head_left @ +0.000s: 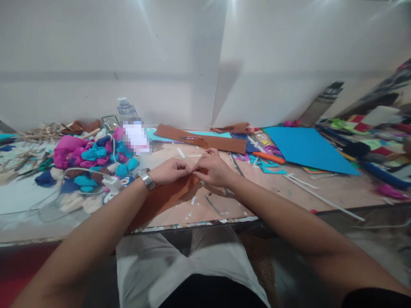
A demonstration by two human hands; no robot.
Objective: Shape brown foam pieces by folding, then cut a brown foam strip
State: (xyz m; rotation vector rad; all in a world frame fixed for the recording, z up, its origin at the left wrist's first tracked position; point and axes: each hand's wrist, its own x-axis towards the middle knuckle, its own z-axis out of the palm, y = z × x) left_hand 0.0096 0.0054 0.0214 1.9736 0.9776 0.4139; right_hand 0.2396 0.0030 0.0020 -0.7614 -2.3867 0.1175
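A brown sheet [168, 195], felt or craft paper by its look, lies at the near side of the table under my hands. My left hand [171, 170], with a metal watch at the wrist, pinches it near its far right corner. Fingertip to fingertip with it, my right hand [214, 168] is closed in a pinch on the same corner. The exact spot between the fingertips is hidden. Just beyond my hands, a longer brown strip [221, 143] rests on the table with small scissors [189, 138] on top.
Pink and blue crumpled bundles [93, 154], a white charger [112, 183] and a plastic bottle [126, 108] stand left. Rightward are an orange cutter [268, 158], a blue sheet [310, 147] and white strips [327, 199]. A wall [128, 51] rises behind the table [257, 194].
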